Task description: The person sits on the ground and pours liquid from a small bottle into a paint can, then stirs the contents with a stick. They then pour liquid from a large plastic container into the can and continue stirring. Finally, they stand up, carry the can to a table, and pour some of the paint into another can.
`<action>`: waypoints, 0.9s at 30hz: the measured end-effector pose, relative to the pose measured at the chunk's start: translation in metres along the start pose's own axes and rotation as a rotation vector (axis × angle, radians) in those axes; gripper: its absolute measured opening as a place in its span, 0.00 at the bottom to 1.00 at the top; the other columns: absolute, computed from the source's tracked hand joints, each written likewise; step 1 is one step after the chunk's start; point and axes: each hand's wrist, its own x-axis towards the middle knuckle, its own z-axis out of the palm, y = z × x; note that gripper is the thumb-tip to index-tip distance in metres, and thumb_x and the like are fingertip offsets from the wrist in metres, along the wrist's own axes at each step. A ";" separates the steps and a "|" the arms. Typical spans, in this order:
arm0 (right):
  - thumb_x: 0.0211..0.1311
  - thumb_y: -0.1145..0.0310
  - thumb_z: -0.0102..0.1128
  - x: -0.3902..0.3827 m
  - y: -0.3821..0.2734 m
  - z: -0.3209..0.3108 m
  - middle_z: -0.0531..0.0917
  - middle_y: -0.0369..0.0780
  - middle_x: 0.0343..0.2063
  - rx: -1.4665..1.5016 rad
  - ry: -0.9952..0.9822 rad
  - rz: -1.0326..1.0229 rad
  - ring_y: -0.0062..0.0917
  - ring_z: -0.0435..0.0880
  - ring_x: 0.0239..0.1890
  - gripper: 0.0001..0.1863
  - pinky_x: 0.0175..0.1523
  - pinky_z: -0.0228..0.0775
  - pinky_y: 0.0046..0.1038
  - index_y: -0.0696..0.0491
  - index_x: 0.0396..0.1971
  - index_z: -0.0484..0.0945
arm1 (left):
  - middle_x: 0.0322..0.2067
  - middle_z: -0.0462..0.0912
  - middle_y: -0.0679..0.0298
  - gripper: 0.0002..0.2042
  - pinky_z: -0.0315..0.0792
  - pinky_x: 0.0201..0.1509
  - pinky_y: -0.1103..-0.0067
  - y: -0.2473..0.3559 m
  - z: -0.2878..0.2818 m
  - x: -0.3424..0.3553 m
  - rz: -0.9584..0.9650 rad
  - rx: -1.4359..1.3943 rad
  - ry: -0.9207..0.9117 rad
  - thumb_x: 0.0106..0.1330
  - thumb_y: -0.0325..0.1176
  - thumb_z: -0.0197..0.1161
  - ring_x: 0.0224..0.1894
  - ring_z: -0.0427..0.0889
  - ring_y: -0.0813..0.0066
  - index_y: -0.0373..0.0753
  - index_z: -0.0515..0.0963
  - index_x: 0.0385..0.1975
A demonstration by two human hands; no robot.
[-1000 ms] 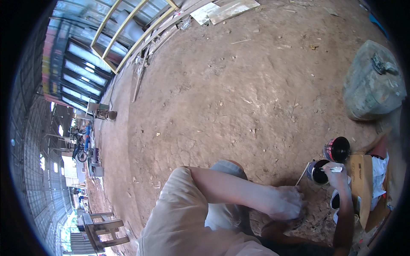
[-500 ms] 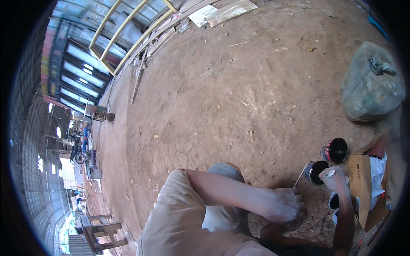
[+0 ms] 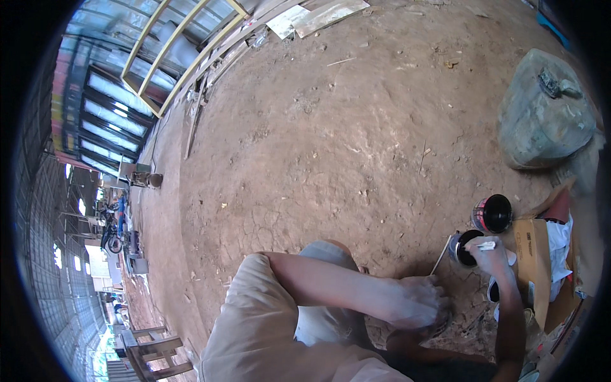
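Can (image 3: 454, 248) with a dark inside, upright on the dirt floor (image 3: 286, 159) between three and four o'clock from the middle of the view. Right hand (image 3: 491, 256) at the can's four o'clock side, fingers partly over its mouth, grip closed around a white handle (image 3: 487, 245); working end hidden, so cannot tell whether inside the can. Left hand (image 3: 417, 302) near, between seven and eight o'clock from the can, fingers loosely curled; palm side out of sight, so cannot tell about anything held in that grip. Thin stick (image 3: 442, 256) slanting from the can's nine o'clock side toward the left hand. Second can (image 3: 478, 218), reddish outside, black inside, just beside the first at one o'clock. Cardboard box (image 3: 532, 270) at four o'clock from the first can, with white wrapping (image 3: 559, 254) inside. Large cloudy jerrycan (image 3: 541, 121) well apart, at one o'clock.
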 end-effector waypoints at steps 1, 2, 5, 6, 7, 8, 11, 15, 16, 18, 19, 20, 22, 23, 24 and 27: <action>0.57 0.59 0.62 0.001 0.007 -0.003 0.86 0.48 0.29 -0.003 0.045 0.047 0.45 0.85 0.36 0.13 0.43 0.76 0.41 0.54 0.26 0.85 | 0.45 0.78 0.61 0.25 0.70 0.50 0.68 0.001 0.001 -0.001 -0.010 0.007 -0.014 0.58 0.44 0.64 0.49 0.78 0.66 0.37 0.76 0.52; 0.57 0.59 0.62 0.002 0.012 -0.003 0.86 0.49 0.29 -0.146 0.014 0.048 0.46 0.85 0.36 0.13 0.44 0.76 0.42 0.54 0.26 0.85 | 0.46 0.78 0.61 0.25 0.70 0.50 0.68 0.002 0.001 -0.001 -0.020 0.015 -0.027 0.58 0.44 0.64 0.49 0.78 0.66 0.36 0.76 0.53; 0.58 0.59 0.61 0.002 0.027 -0.002 0.86 0.49 0.30 -0.383 -0.040 0.024 0.47 0.85 0.37 0.13 0.44 0.76 0.43 0.54 0.26 0.85 | 0.46 0.78 0.61 0.27 0.70 0.50 0.68 0.000 -0.014 -0.001 0.001 0.031 -0.096 0.59 0.43 0.63 0.50 0.78 0.66 0.34 0.74 0.55; 0.58 0.59 0.60 0.003 0.025 0.000 0.86 0.49 0.30 -0.428 -0.059 0.004 0.47 0.85 0.37 0.14 0.45 0.75 0.43 0.54 0.27 0.85 | 0.46 0.79 0.61 0.27 0.70 0.50 0.68 0.000 -0.016 -0.002 0.004 0.033 -0.124 0.59 0.43 0.63 0.50 0.78 0.67 0.34 0.74 0.56; 0.58 0.59 0.60 0.004 0.023 0.005 0.86 0.49 0.30 -0.362 -0.059 0.004 0.47 0.85 0.37 0.14 0.45 0.75 0.43 0.54 0.27 0.85 | 0.46 0.79 0.61 0.27 0.70 0.50 0.68 0.001 -0.016 -0.002 -0.001 0.026 -0.104 0.59 0.42 0.62 0.50 0.78 0.67 0.33 0.73 0.57; 0.58 0.60 0.60 0.004 0.021 0.005 0.85 0.49 0.29 -0.227 -0.066 0.017 0.47 0.85 0.37 0.13 0.44 0.75 0.43 0.54 0.27 0.85 | 0.46 0.79 0.61 0.27 0.70 0.50 0.69 0.002 -0.015 -0.003 -0.007 0.019 -0.083 0.59 0.41 0.62 0.50 0.78 0.67 0.33 0.73 0.57; 0.59 0.61 0.59 0.003 0.013 -0.005 0.85 0.48 0.29 -0.221 0.012 0.037 0.47 0.84 0.36 0.12 0.44 0.75 0.43 0.54 0.28 0.84 | 0.46 0.79 0.62 0.27 0.70 0.50 0.69 0.002 -0.002 -0.001 -0.012 0.044 -0.050 0.58 0.40 0.61 0.50 0.78 0.68 0.34 0.73 0.58; 0.59 0.63 0.58 0.002 0.037 -0.005 0.84 0.48 0.28 -0.438 -0.015 -0.011 0.48 0.84 0.36 0.10 0.43 0.74 0.44 0.53 0.29 0.84 | 0.47 0.79 0.62 0.24 0.70 0.51 0.68 0.003 -0.005 -0.001 -0.019 0.069 -0.069 0.58 0.39 0.60 0.50 0.78 0.67 0.36 0.75 0.55; 0.59 0.63 0.58 0.001 0.041 -0.003 0.84 0.49 0.28 -0.415 -0.018 -0.029 0.48 0.84 0.36 0.10 0.43 0.74 0.44 0.53 0.29 0.84 | 0.47 0.79 0.61 0.23 0.70 0.51 0.68 0.003 -0.006 -0.001 -0.017 0.074 -0.056 0.58 0.39 0.60 0.50 0.78 0.67 0.37 0.76 0.54; 0.59 0.63 0.58 0.002 0.039 0.004 0.84 0.50 0.28 -0.331 -0.016 -0.047 0.49 0.83 0.35 0.10 0.42 0.73 0.44 0.53 0.28 0.83 | 0.48 0.79 0.61 0.21 0.70 0.51 0.68 0.003 -0.006 -0.001 -0.018 0.082 -0.032 0.58 0.39 0.59 0.50 0.78 0.67 0.38 0.79 0.50; 0.59 0.63 0.58 0.004 0.034 0.008 0.83 0.50 0.28 -0.272 -0.010 -0.048 0.49 0.83 0.35 0.10 0.42 0.73 0.44 0.54 0.28 0.83 | 0.48 0.79 0.61 0.19 0.70 0.51 0.67 0.003 -0.003 -0.001 -0.026 0.066 -0.008 0.58 0.38 0.59 0.50 0.78 0.67 0.38 0.79 0.48; 0.59 0.63 0.58 0.005 0.028 0.006 0.83 0.50 0.28 -0.260 0.012 -0.055 0.49 0.83 0.35 0.10 0.41 0.73 0.44 0.54 0.28 0.83 | 0.48 0.79 0.61 0.18 0.70 0.51 0.67 0.003 0.002 0.001 -0.034 0.049 0.016 0.58 0.38 0.59 0.49 0.78 0.67 0.39 0.80 0.47; 0.59 0.63 0.58 0.002 0.020 -0.003 0.83 0.50 0.27 -0.294 0.026 -0.048 0.49 0.83 0.34 0.10 0.40 0.73 0.44 0.54 0.27 0.82 | 0.48 0.79 0.61 0.16 0.70 0.51 0.67 0.003 0.004 0.000 -0.035 0.038 0.049 0.57 0.38 0.59 0.49 0.78 0.66 0.40 0.81 0.44; 0.59 0.64 0.57 0.000 0.019 -0.005 0.82 0.50 0.26 -0.339 0.014 -0.036 0.49 0.83 0.33 0.10 0.39 0.73 0.44 0.54 0.27 0.82 | 0.48 0.79 0.61 0.16 0.71 0.50 0.67 0.002 0.005 -0.001 -0.028 0.043 0.058 0.57 0.38 0.59 0.49 0.78 0.66 0.40 0.82 0.43; 0.60 0.64 0.57 -0.001 0.019 -0.008 0.82 0.50 0.26 -0.385 0.006 -0.024 0.48 0.83 0.33 0.10 0.39 0.73 0.44 0.54 0.27 0.82 | 0.48 0.79 0.61 0.16 0.71 0.50 0.66 0.002 0.005 0.000 -0.017 0.051 0.068 0.57 0.39 0.59 0.49 0.78 0.66 0.40 0.82 0.42; 0.60 0.65 0.58 0.000 0.019 0.002 0.82 0.50 0.25 -0.322 -0.065 -0.081 0.48 0.83 0.31 0.10 0.37 0.73 0.41 0.55 0.26 0.82 | 0.47 0.79 0.61 0.15 0.71 0.49 0.66 0.001 0.006 0.000 0.001 0.109 0.038 0.56 0.38 0.60 0.48 0.78 0.66 0.40 0.82 0.40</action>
